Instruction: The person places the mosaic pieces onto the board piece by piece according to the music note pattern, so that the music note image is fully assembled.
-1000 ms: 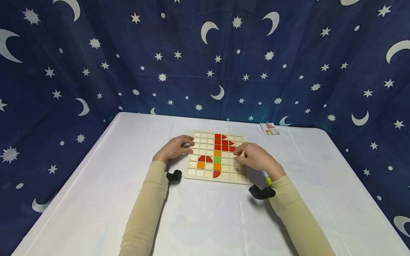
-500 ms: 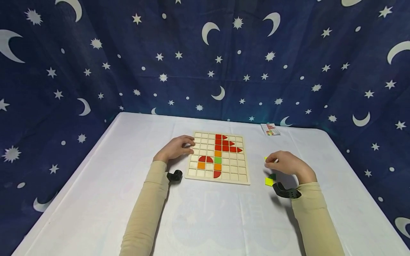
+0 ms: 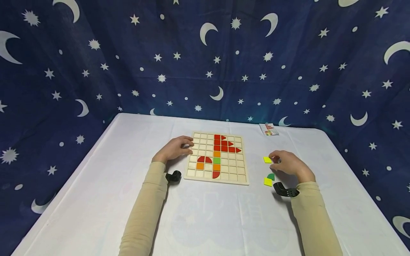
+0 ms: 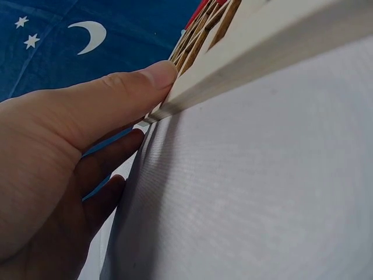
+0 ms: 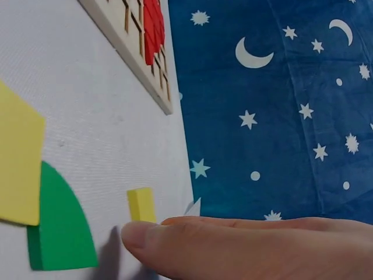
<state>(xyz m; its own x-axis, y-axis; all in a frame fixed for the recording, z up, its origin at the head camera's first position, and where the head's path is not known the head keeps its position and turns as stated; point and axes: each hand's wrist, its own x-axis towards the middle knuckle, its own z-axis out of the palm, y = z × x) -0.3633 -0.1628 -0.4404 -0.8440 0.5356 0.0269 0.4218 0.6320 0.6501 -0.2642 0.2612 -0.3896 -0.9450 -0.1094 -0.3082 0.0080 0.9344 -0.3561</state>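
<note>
A wooden grid board (image 3: pixel 230 170) lies on the table with red, orange and green pieces set in its squares. My left hand (image 3: pixel 174 147) rests at the board's left edge; in the left wrist view its thumb (image 4: pixel 125 96) touches the rim. Right of the board, my right hand (image 3: pixel 289 165) hovers low beside a yellow square tile (image 3: pixel 267 160), fingers slightly bent and apart from the thumb, holding nothing visible. Nearer the front lie a second yellow square tile (image 3: pixel 268 182) and a green quarter-circle tile (image 3: pixel 271 176), close together; both appear large in the right wrist view.
A small printed card (image 3: pixel 269 129) with a coloured pattern lies at the table's back right. The white cloth-covered table (image 3: pixel 205 220) ends against a dark blue curtain (image 3: pixel 179 71) with moons and stars. Each wrist wears a black camera mount (image 3: pixel 286 191).
My right hand has moved from the board's right side to the loose tiles, uncovering a red pointed piece on the board. It has since drawn slightly off the far yellow tile. Left hand unchanged.
</note>
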